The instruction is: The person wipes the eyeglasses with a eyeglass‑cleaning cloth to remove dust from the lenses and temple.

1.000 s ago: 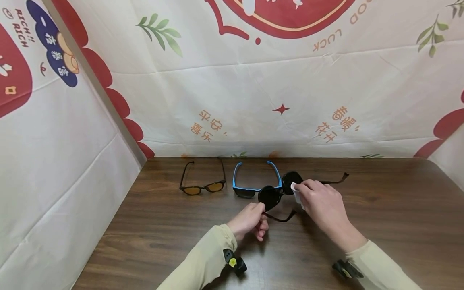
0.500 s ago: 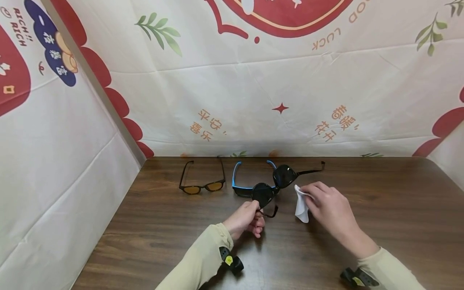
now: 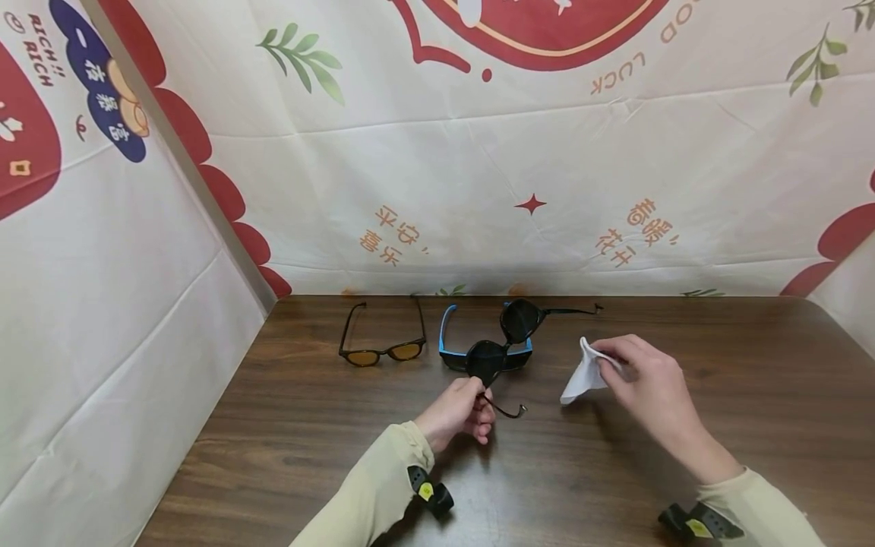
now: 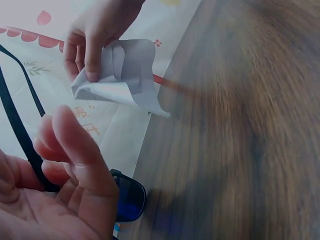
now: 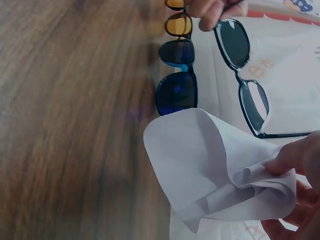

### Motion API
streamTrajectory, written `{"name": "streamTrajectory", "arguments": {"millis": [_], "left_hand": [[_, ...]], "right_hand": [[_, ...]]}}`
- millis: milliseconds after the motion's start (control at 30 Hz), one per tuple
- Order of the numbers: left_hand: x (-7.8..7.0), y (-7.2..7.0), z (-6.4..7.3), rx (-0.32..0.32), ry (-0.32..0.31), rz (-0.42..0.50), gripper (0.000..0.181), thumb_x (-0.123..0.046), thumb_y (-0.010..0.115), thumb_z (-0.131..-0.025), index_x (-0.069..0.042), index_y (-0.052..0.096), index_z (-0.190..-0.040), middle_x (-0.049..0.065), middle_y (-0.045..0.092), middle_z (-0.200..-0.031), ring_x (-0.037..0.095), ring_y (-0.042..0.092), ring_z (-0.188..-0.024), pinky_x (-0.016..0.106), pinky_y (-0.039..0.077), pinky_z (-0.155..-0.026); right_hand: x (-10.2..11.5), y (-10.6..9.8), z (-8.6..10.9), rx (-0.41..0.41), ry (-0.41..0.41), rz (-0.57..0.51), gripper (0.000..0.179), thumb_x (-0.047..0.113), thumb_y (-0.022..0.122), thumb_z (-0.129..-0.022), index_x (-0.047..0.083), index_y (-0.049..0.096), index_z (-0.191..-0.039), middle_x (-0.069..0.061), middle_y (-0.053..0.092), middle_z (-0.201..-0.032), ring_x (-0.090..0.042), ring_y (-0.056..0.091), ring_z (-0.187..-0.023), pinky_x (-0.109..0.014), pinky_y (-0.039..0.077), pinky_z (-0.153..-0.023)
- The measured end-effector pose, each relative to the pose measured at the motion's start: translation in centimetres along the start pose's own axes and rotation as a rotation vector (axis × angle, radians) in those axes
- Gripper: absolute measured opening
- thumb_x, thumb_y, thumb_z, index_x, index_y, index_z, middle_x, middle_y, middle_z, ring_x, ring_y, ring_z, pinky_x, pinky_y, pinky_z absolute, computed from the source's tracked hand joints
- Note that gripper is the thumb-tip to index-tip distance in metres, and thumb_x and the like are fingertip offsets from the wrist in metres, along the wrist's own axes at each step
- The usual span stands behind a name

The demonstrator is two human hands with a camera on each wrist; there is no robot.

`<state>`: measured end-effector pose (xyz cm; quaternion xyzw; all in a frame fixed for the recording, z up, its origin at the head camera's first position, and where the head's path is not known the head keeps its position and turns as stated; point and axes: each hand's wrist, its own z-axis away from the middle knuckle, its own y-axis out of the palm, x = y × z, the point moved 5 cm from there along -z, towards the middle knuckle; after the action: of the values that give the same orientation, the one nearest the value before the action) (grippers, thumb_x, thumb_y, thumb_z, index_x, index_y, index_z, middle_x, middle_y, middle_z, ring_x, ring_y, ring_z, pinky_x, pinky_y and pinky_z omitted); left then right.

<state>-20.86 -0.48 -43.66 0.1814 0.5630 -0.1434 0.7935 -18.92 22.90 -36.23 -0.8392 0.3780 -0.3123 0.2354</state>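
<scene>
My left hand [image 3: 456,412] pinches black-framed sunglasses [image 3: 485,360] at one end of the frame, near a hinge. They are raised and tilted above the table, with both temples unfolded. In the right wrist view both dark lenses of these sunglasses [image 5: 235,45] show. My right hand [image 3: 649,387] pinches a light grey-white cloth [image 3: 585,374] between thumb and fingers, off to the right of the sunglasses. Folded and creased, the cloth [image 4: 120,80] hangs from the right fingers in the left wrist view. Behind the held pair, blue-and-black sunglasses [image 3: 454,360] are partly hidden.
Glasses with amber lenses [image 3: 364,358] stand on the brown wooden table [image 3: 287,425], left of the blue-and-black pair, temples toward the back. A printed white cloth backdrop [image 3: 437,182] rises along the table's far edge, with another sheet [image 3: 123,319] on the left.
The right hand has drawn the cloth away from the lens and moved right. My left hand has shifted slightly left, turning the black sunglasses so their far end swings back and left.
</scene>
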Motion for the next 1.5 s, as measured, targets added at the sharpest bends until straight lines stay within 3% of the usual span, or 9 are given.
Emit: {"name": "streamTrajectory", "arguments": {"millis": [67, 200, 400, 567, 733, 900, 1133, 1300, 1500], "left_hand": [[0.0, -0.1, 0.1, -0.001, 0.002, 0.005, 0.013, -0.010, 0.035, -0.086, -0.011, 0.045, -0.077, 0.003, 0.044, -0.059, 0.014, 0.044, -0.048, 0.027, 0.046, -0.047], [0.1, -0.3, 0.1, 0.009, -0.001, 0.009, 0.013, -0.009, 0.035, -0.086, -0.011, 0.045, -0.079, 0.003, 0.043, -0.059, 0.014, 0.044, -0.048, 0.027, 0.046, -0.047], [0.3, -0.5, 0.1, 0.035, 0.005, 0.014, 0.012, -0.009, 0.036, -0.089, -0.010, 0.045, -0.081, 0.003, 0.042, -0.060, 0.014, 0.044, -0.050, 0.027, 0.046, -0.049], [0.3, -0.8, 0.4, 0.080, 0.018, 0.009, 0.012, -0.010, 0.037, -0.097, -0.005, 0.046, -0.090, 0.004, 0.045, -0.064, 0.014, 0.047, -0.052, 0.027, 0.048, -0.051], [0.2, -1.1, 0.5, 0.139, 0.041, -0.007, 0.016, -0.011, 0.037, -0.100, -0.001, 0.047, -0.093, 0.004, 0.050, -0.067, 0.013, 0.051, -0.054, 0.028, 0.052, -0.055], [0.0, -1.2, 0.5, 0.180, 0.030, -0.017, 0.020, -0.009, 0.036, -0.102, 0.005, 0.048, -0.094, 0.007, 0.053, -0.068, 0.015, 0.056, -0.056, 0.033, 0.056, -0.059], [-0.8, -1.9, 0.6, 0.230, 0.008, -0.014, 0.019, -0.008, 0.039, -0.102, 0.005, 0.049, -0.092, 0.009, 0.056, -0.069, 0.016, 0.060, -0.058, 0.038, 0.057, -0.064], [-1.2, -2.2, 0.6, 0.270, -0.010, -0.011, 0.019, -0.009, 0.041, -0.102, 0.002, 0.050, -0.089, 0.010, 0.058, -0.071, 0.017, 0.062, -0.061, 0.040, 0.057, -0.067], [-1.5, -2.4, 0.5, 0.265, 0.008, 0.019, 0.021, -0.008, 0.041, -0.102, -0.001, 0.051, -0.086, 0.011, 0.061, -0.072, 0.019, 0.064, -0.064, 0.042, 0.057, -0.070]], "right_hand": [[-0.2, -0.3, -0.1, -0.013, 0.016, -0.028, 0.034, -0.016, 0.077, -0.066, 0.003, 0.070, -0.094, -0.003, 0.067, -0.087, -0.009, 0.058, -0.075, -0.008, 0.041, -0.068], [-0.3, -0.6, -0.1, -0.025, 0.034, -0.064, 0.033, -0.015, 0.075, -0.069, 0.004, 0.070, -0.095, -0.001, 0.066, -0.087, -0.003, 0.055, -0.076, -0.009, 0.040, -0.068], [-0.4, -0.7, -0.2, -0.019, 0.054, -0.073, 0.031, -0.014, 0.076, -0.070, 0.002, 0.070, -0.096, -0.004, 0.067, -0.089, -0.002, 0.055, -0.077, -0.007, 0.039, -0.069], [-1.1, -1.1, -0.4, 0.003, 0.140, -0.151, 0.030, -0.014, 0.074, -0.073, -0.001, 0.066, -0.099, -0.011, 0.066, -0.090, 0.007, 0.054, -0.078, -0.003, 0.041, -0.070], [-1.9, -0.6, -0.5, 0.090, 0.235, -0.316, 0.022, -0.009, 0.067, -0.085, 0.000, 0.062, -0.104, -0.011, 0.065, -0.088, 0.001, 0.058, -0.072, -0.010, 0.045, -0.062], [-2.2, 0.3, -0.9, 0.202, 0.268, -0.446, 0.022, -0.009, 0.063, -0.087, -0.003, 0.059, -0.108, -0.005, 0.064, -0.092, -0.006, 0.060, -0.074, -0.017, 0.048, -0.060], [-2.8, 0.8, -1.8, 0.275, 0.338, -0.412, 0.020, -0.005, 0.062, -0.090, -0.003, 0.059, -0.110, -0.013, 0.063, -0.098, -0.007, 0.059, -0.076, -0.018, 0.048, -0.063], [-3.0, 1.4, -2.2, 0.336, 0.333, -0.406, 0.019, -0.002, 0.061, -0.091, -0.002, 0.059, -0.110, -0.015, 0.063, -0.099, -0.010, 0.058, -0.076, -0.020, 0.048, -0.063], [-3.1, 1.8, -2.1, 0.329, 0.323, -0.400, 0.016, -0.002, 0.063, -0.090, -0.001, 0.060, -0.106, -0.013, 0.063, -0.096, -0.008, 0.059, -0.075, -0.020, 0.048, -0.061]]}}
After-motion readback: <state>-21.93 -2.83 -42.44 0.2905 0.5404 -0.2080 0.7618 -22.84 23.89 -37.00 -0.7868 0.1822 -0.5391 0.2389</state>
